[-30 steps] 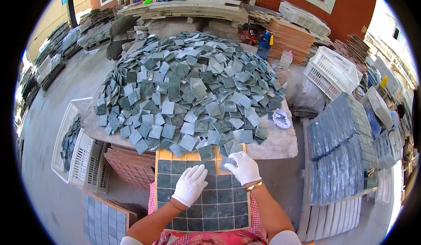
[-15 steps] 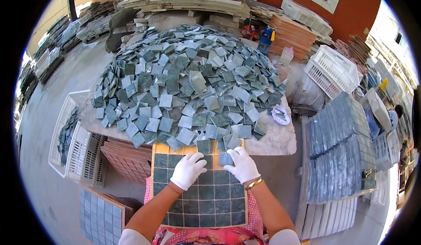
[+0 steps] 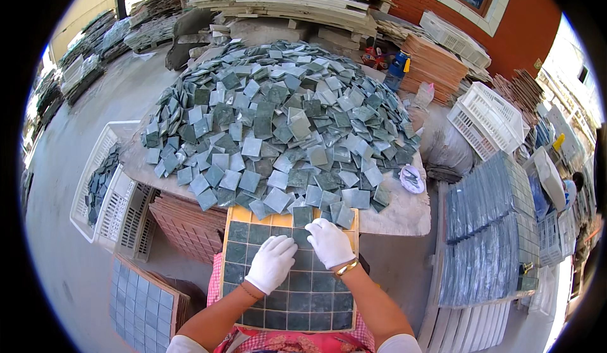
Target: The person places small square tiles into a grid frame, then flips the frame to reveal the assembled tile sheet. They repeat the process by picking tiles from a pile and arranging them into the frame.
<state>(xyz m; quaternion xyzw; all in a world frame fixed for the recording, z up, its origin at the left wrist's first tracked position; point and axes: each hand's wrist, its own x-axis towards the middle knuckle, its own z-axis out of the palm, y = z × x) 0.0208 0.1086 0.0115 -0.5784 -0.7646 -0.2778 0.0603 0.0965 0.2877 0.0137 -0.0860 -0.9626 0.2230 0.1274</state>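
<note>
A shallow wooden tray (image 3: 224, 252) lies in front of me, set with rows of dark green square stone tiles (image 3: 308, 282). My left hand (image 3: 272, 263), in a white glove, rests over the middle rows with its fingers laid out on the tiles. Gloved in white too, my right hand (image 3: 331, 244) bends over the upper right of the tray, fingers closed and tips down near the top row. What lies beneath those fingers is hidden. Several loose tiles (image 3: 341, 215) overlap the tray's far edge, by my right hand.
A large heap of loose stone tiles (image 3: 265, 119) covers the worktable (image 3: 398, 217) beyond the tray. A small white dish (image 3: 412, 180) sits at its right. White plastic crates (image 3: 101, 182) stand left, near a tile-covered panel (image 3: 142, 302). Wrapped tile stacks (image 3: 480, 226) stand right.
My right hand has moved left and inward over the tray; the tile it held is now out of sight. My left hand stays over the tray. The view has shifted slightly.
</note>
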